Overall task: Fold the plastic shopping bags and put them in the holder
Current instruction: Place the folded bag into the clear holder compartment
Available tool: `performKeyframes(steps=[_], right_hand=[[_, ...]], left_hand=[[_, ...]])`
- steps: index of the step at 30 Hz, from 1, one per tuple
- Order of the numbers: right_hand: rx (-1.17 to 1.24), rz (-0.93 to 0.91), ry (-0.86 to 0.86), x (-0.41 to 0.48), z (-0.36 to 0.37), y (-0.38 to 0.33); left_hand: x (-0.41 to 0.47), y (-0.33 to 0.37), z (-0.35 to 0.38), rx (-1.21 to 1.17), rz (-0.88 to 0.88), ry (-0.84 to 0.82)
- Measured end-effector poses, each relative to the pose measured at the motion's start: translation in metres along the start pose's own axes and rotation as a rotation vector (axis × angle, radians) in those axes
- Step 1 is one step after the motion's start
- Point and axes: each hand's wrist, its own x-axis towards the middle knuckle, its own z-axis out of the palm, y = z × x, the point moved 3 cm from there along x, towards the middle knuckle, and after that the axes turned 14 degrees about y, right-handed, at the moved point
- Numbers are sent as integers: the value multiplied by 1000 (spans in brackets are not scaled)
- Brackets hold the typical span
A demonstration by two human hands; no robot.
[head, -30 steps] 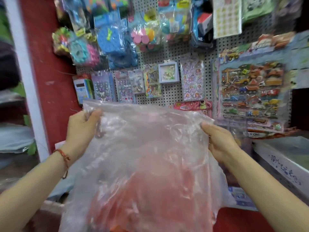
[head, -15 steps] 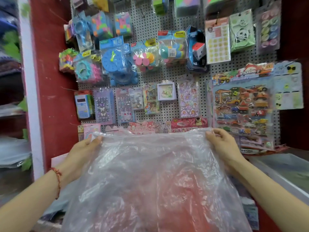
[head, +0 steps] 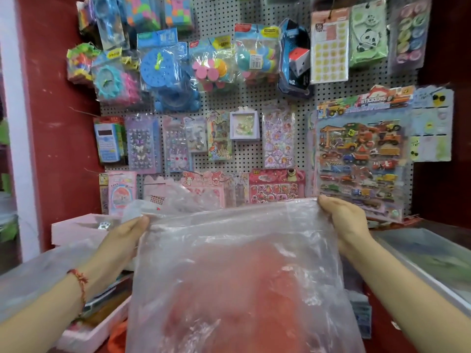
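A large clear plastic bag (head: pixel 237 271) hangs spread out in front of me, crinkled, with something red showing blurred through its lower half. My left hand (head: pixel 122 240) pinches its upper left corner, and my right hand (head: pixel 344 220) grips its upper right corner. The top edge is stretched fairly straight between the two hands. No holder is visible in this view.
A pegboard (head: pixel 254 98) full of packaged toys and sticker sheets fills the wall ahead. A pink box (head: pixel 74 230) sits at the left behind my left hand, a pink tray (head: pixel 96 332) lies lower left, and a glass-topped counter (head: pixel 428 256) runs along the right.
The bag's top edge has dropped lower in view and my hands have spread wider apart, pulling it flatter. More of the pegboard shows above.
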Motion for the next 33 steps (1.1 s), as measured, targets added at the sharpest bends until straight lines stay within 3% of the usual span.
performKeyframes(steps=[2,4,7,8,11,14,18,20,23,27,33], right_hand=[[-38,-154,87,-7,-4,-3],[-170,-432,76,-15,-7,-12],[-299,-605,-169,-28,0,-26],[-323,-598,-258,-34,6,-29],[-338,-571,-450,-57,30,-33],[-218,-467,-479,-73,48,-27],[-120,-355,-436,-73,48,-23],[-85,-205,-416,-66,40,-21],[-97,-1,-552,-61,24,-12],[-253,-53,-767,-70,9,10],[-281,-104,-896,-92,18,9]], left_hand=[[-4,-13,2,29,-71,-78],[-5,-19,1,44,-173,-140],[0,-1,0,224,-133,-77],[-4,13,7,267,-62,-123],[-45,55,61,448,84,-493],[-67,71,110,631,270,-648],[-67,72,127,558,259,-619],[-60,75,123,533,267,-546],[-44,83,110,529,301,-441],[-37,86,96,504,256,-451],[-36,77,88,512,244,-454]])
